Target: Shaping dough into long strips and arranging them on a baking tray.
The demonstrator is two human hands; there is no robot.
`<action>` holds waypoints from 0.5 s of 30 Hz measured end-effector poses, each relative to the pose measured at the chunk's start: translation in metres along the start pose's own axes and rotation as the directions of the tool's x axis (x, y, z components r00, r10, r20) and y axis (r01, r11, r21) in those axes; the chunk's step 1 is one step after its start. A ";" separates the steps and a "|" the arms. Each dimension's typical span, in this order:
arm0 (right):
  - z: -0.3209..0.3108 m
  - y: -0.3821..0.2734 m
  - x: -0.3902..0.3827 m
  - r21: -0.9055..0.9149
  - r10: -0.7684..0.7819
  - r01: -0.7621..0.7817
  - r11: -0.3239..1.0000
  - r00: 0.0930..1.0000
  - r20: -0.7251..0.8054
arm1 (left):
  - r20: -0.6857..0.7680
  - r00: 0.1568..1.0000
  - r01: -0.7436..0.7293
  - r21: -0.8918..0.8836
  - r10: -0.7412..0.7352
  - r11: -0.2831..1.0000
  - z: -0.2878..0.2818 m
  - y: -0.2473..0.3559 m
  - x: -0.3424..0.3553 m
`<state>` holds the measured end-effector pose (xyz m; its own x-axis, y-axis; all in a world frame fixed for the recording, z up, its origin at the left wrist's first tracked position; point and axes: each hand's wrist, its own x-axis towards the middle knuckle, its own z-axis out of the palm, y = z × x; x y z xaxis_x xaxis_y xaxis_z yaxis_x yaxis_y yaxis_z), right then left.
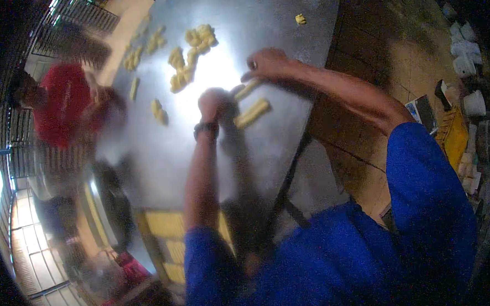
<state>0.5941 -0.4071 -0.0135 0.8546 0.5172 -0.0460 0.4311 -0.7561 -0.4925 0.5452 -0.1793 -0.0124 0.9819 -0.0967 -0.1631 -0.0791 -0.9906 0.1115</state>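
Observation:
My left hand (214, 103), with a dark band at the wrist, is over the steel table (267, 163), beside the near end of a yellow dough strip (247, 89); its fingers are blurred. My right hand (268, 64) is curled at the strip's far end, and what its fingers hold is hard to make out. A thicker dough roll (252, 112) lies just below them. Clusters of dough pieces (199, 38) (181, 77) lie farther back, with a short piece (158, 111) to the left and a small lump (300, 19) at the back right.
A co-worker in red (59, 104) stands left of the table. A yellow slatted tray (166, 243) is at the table's near end. Another person (129, 270) is at the lower left. White buckets (474, 102) and a yellow crate (454, 136) line the tiled floor's right side.

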 end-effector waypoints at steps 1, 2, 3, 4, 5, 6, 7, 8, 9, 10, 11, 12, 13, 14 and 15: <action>0.002 0.000 -0.001 -0.023 -0.002 0.002 1.000 1.000 0.007 | -0.020 1.000 0.010 -0.010 -0.010 1.000 0.002 -0.001 0.000; 0.003 -0.001 0.000 -0.039 -0.016 0.016 0.999 1.000 -0.003 | -0.028 1.000 0.000 -0.039 -0.001 0.999 0.003 -0.002 0.000; 0.004 0.000 0.000 0.007 -0.039 0.039 0.999 0.999 -0.011 | -0.008 1.000 0.019 -0.052 -0.020 0.998 0.003 -0.003 0.000; 0.004 -0.001 0.001 -0.028 -0.050 0.048 0.998 0.997 -0.051 | 0.022 1.000 0.019 -0.078 -0.017 0.997 0.003 -0.005 0.001; 0.003 -0.001 0.002 -0.048 -0.063 0.060 0.997 0.996 -0.068 | 0.015 0.999 0.042 -0.077 -0.041 0.996 0.002 -0.007 0.001; 0.002 -0.001 0.004 -0.081 -0.049 0.044 0.996 0.997 -0.060 | 0.014 1.000 0.017 -0.109 -0.016 0.994 0.001 -0.008 0.001; 0.001 0.000 0.006 -0.048 -0.029 0.027 0.998 0.999 -0.030 | -0.020 1.000 0.017 -0.124 -0.020 0.992 0.000 -0.009 0.000; 0.002 0.001 0.007 -0.037 -0.052 0.051 0.998 0.999 -0.013 | -0.005 1.000 0.023 -0.137 -0.024 0.990 0.000 -0.009 -0.001; 0.002 0.002 0.007 -0.050 -0.048 0.047 0.998 0.999 -0.011 | -0.031 0.999 -0.021 -0.107 0.018 0.994 0.001 -0.008 -0.003; 0.005 0.003 0.006 -0.046 -0.053 0.053 0.998 0.999 0.006 | -0.053 0.999 0.007 -0.079 -0.011 0.997 0.001 -0.008 -0.004; 0.007 0.004 0.003 -0.061 -0.047 0.045 0.997 0.998 -0.036 | -0.036 0.999 0.024 -0.067 -0.027 0.997 0.003 -0.006 -0.006; 0.010 0.005 0.002 -0.062 -0.058 0.054 0.997 0.996 -0.070 | -0.067 0.997 0.019 -0.058 -0.023 0.998 0.004 -0.006 -0.007; 0.013 0.006 -0.001 -0.049 -0.084 0.079 0.996 0.990 -0.116 | -0.043 0.999 -0.024 -0.040 0.022 0.999 0.005 -0.005 -0.010; 0.015 0.007 -0.003 -0.066 -0.060 0.053 0.996 0.992 -0.112 | -0.066 0.997 0.030 -0.049 -0.033 0.998 0.006 -0.004 -0.010; 0.016 0.006 -0.004 -0.070 -0.048 0.039 0.997 0.991 -0.126 | -0.093 0.992 0.080 -0.057 -0.085 0.995 0.006 -0.004 -0.011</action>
<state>0.5889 -0.4078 -0.0302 0.8626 0.4983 0.0871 0.4835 -0.7616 -0.4314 0.5336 -0.1747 -0.0169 0.9967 -0.0031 -0.0805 0.0093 -0.9881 0.1534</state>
